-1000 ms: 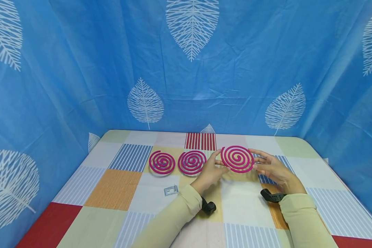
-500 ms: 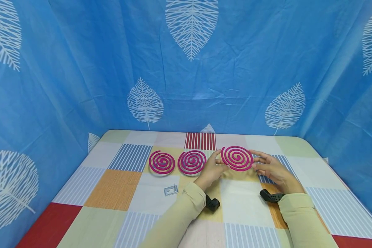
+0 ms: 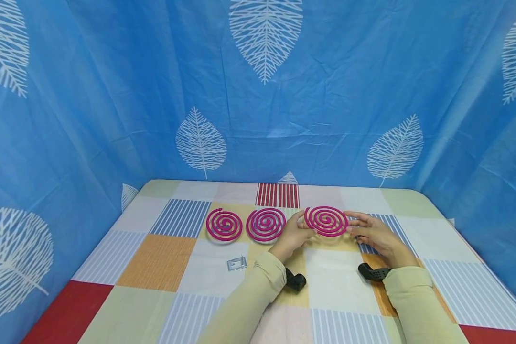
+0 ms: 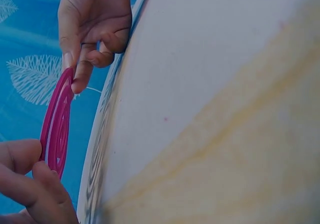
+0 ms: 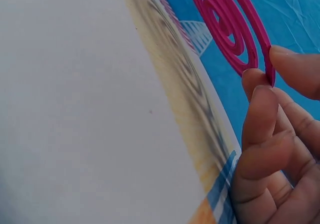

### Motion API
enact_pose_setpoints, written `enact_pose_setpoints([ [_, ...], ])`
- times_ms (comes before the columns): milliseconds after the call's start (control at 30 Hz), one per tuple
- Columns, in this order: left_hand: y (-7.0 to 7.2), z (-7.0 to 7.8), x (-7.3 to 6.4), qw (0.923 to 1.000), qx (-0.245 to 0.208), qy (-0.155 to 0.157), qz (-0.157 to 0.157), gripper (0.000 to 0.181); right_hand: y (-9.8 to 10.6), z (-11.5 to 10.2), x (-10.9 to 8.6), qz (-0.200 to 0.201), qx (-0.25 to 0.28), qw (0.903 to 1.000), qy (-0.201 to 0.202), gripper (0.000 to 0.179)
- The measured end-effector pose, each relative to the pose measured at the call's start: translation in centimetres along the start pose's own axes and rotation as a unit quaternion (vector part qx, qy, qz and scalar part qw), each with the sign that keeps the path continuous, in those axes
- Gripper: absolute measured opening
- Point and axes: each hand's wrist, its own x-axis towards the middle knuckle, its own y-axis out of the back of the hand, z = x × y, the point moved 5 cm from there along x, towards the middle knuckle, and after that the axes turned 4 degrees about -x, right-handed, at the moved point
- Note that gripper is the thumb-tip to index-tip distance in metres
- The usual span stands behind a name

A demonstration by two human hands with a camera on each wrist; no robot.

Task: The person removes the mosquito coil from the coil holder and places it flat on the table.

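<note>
A magenta mosquito coil (image 3: 326, 220) is held up off the table between both hands, at the right end of a row. My left hand (image 3: 293, 235) pinches its left edge, and my right hand (image 3: 376, 235) pinches its right edge. In the left wrist view the coil (image 4: 59, 124) shows nearly edge-on, its rim between the fingertips of both hands. The right wrist view has thumb and fingers gripping the rim of the coil (image 5: 235, 34), over its shadow on the cloth. Two more magenta coils, a middle one (image 3: 265, 224) and a left one (image 3: 224, 225), lie beside the left hand.
A small metal coil stand (image 3: 237, 263) lies on the cloth in front of the two coils. The patchwork tablecloth (image 3: 155, 260) covers the table, and a blue curtain (image 3: 327, 95) with white leaves rises behind and at both sides.
The held coil has come down a little and tilted flatter, shifting slightly left. Both hands still hold it, and the right hand has moved slightly left with it. The other coils have not moved.
</note>
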Motion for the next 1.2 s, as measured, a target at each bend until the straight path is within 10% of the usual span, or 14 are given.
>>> enact_pose_setpoints([
  [1200, -0.51, -0.76, -0.32, 0.9986, 0.050, 0.009, -0.016, 0.070, -0.08, 0.94, 0.18, 0.045, -0.054, 0.9964, -0.047, 0.060],
])
